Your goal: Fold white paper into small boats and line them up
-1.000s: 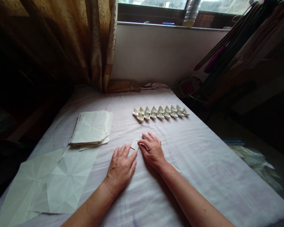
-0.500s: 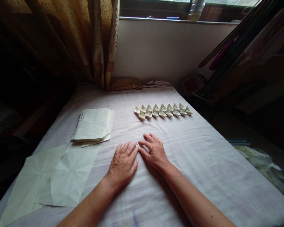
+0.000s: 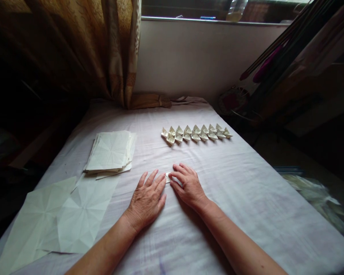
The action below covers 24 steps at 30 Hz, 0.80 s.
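While both hands are close together at the centre of the frame, the small white folded paper (image 3: 167, 178) lies between them on the pale cloth (image 3: 235, 198). The left hand (image 3: 146, 198) is palm down, with its fingers loosely spread and its fingertips at the left end of the paper. The right hand (image 3: 189, 187) is curved, with its index finger at the right end and the thumb just below. Because the fingers cover much of this piece, I cannot tell surely if the right hand pinches it or only presses it. For this step to go well, one hand should keep the paper steady, while the other runs along the crease with even pressure. The cloth has wrinkles, so a smooth place under the fold gives a sharper line. It is also wise to match the edges exactly before pressing, because such a small piece easily shows every error.
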{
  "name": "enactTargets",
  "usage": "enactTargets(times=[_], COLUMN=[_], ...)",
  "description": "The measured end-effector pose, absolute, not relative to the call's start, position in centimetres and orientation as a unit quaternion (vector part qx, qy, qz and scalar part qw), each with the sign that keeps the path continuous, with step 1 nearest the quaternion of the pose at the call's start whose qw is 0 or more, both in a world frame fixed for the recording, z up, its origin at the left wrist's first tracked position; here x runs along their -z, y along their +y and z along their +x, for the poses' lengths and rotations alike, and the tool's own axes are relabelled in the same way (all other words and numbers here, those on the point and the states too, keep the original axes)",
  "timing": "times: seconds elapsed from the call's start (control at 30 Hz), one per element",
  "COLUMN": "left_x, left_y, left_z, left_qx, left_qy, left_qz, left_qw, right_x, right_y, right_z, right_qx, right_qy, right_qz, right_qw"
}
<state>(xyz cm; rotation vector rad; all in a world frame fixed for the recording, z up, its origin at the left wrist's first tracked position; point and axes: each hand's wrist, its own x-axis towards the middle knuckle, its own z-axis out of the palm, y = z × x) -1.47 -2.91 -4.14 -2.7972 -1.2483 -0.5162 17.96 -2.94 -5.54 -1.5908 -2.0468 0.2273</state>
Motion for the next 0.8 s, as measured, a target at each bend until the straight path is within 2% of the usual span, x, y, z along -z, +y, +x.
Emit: enactTargets(times=[0.13, 0.27, 0.8], left_x=[4.2, 4.0, 3.4], left_y=[-2.4, -2.1, -2.1], left_z=[-1.7, -2.0, -1.9], left_qx=[0.155, 0.151, 0.122], left_qy=[-0.394, -0.389, -0.379], left_qz=[-0.906, -0.908, -0.917], left_qw=[-0.010, -0.029, -0.036], right_x=[4.6, 4.0, 3.9], right_y=[-4.1, -4.4, -4.1], right_z=[19.1, 20.3, 20.8], right_qx=[-0.024, -0.001, 0.003], right_qy=[-0.812, -0.846, -0.870], right_qz=[-0.549, -0.508, -0.464], right_qw=[0.196, 0.162, 0.166])
